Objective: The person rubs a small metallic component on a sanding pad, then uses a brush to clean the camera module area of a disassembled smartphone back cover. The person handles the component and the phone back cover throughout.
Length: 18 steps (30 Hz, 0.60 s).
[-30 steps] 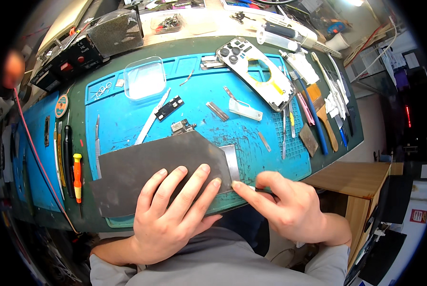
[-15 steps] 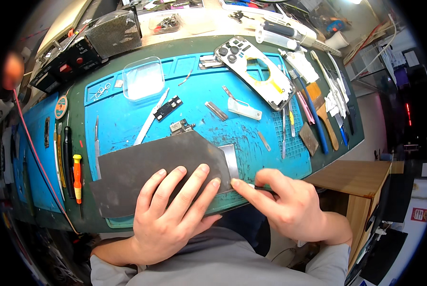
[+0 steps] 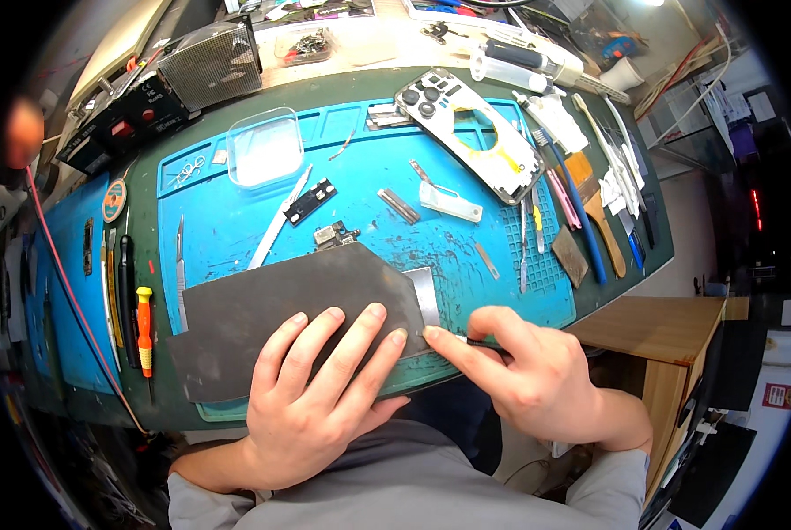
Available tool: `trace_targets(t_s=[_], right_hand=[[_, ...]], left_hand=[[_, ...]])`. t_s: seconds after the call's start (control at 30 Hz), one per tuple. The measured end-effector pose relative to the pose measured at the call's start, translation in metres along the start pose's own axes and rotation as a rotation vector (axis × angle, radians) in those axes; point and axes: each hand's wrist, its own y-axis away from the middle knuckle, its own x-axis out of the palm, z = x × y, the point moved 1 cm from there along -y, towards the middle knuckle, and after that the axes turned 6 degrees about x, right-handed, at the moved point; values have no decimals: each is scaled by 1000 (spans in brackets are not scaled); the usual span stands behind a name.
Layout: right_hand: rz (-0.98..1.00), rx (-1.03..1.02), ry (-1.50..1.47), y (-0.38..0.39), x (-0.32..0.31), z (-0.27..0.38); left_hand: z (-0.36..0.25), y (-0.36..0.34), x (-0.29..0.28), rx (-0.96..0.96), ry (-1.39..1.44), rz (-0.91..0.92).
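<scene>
A dark grey sheet [image 3: 236,336] lies along the front of the blue silicone mat [image 3: 466,247]. My left hand [image 3: 325,406] rests on it with fingers spread, pressing it down. A silvery metal plate [image 3: 425,291] shows from under the sheet's right end. My right hand [image 3: 532,384] is closed around a slim dark tool [image 3: 484,344], its index fingertip set at the sheet's right edge by that plate; the tool's tip is hidden. Small metal parts [image 3: 333,233] sit just beyond the sheet.
A phone housing [image 3: 510,168], clear container [image 3: 263,141], ruler-like strip [image 3: 272,238] and black part [image 3: 311,199] lie behind the sheet. Screwdrivers [image 3: 144,327] line the left; brushes and tools [image 3: 600,212] crowd the right. A black perforated device [image 3: 210,66] stands back left. A wooden cabinet [image 3: 643,331] adjoins right.
My right hand has moved slightly leftward and upward, bringing its index fingertip a little further onto the sheet's edge; more of the dark tool shows. My left hand stays in place.
</scene>
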Motion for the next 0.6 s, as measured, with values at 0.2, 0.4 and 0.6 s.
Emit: trace_targets(t_s=[0.2, 0.4, 0.6], right_hand=[[0, 15, 1, 5, -1, 3], [-68, 221, -319, 4, -1, -10], [37, 397, -620, 9, 2, -19]], left_hand=[[-1, 0, 0, -5, 12, 2], [-1, 0, 0, 4, 13, -4], [0, 1, 2, 5, 22, -12]])
